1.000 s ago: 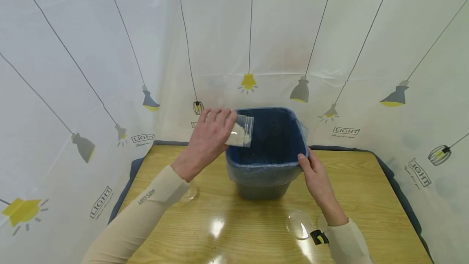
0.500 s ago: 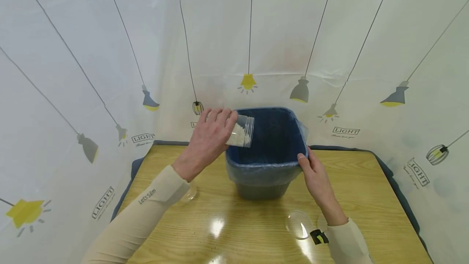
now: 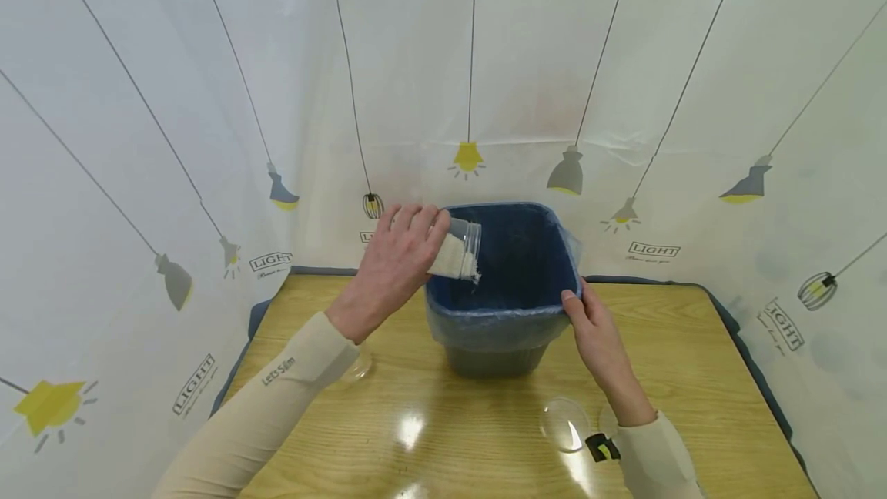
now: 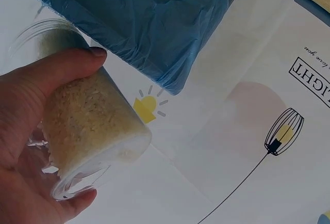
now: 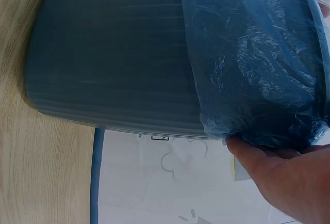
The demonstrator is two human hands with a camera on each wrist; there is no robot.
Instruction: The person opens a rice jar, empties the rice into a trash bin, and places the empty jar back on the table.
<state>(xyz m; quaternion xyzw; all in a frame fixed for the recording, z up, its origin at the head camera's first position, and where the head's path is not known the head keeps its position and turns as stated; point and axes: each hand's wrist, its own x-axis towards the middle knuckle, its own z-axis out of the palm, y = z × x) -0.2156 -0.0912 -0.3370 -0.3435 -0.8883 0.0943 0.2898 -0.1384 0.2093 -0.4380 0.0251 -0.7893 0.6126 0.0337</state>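
My left hand (image 3: pixel 398 264) grips a clear jar (image 4: pixel 98 115) of pale rice (image 3: pixel 452 256), tilted with its open mouth over the bin. Some grains are at the lip and just below it in the head view. The trash bin (image 3: pixel 495 360) is grey, ribbed and lined with a blue plastic bag (image 5: pixel 247 53) folded over the rim. At the bin's near right corner, my right hand (image 3: pixel 601 341) holds the rim, thumb on top and fingers outside against the bag.
On the wooden table (image 3: pixel 333 445), a clear round lid (image 3: pixel 564 426) lies beside a small black item with a yellow-green mark (image 3: pixel 601 447). Another clear item (image 3: pixel 358 366) is partly behind the left sleeve. A lamp-printed sheet (image 3: pixel 416 60) surrounds the table.
Rice inside the jar has slid toward the mouth, and grains now spill over the lip into the bin. Both hands keep nearly the same positions.
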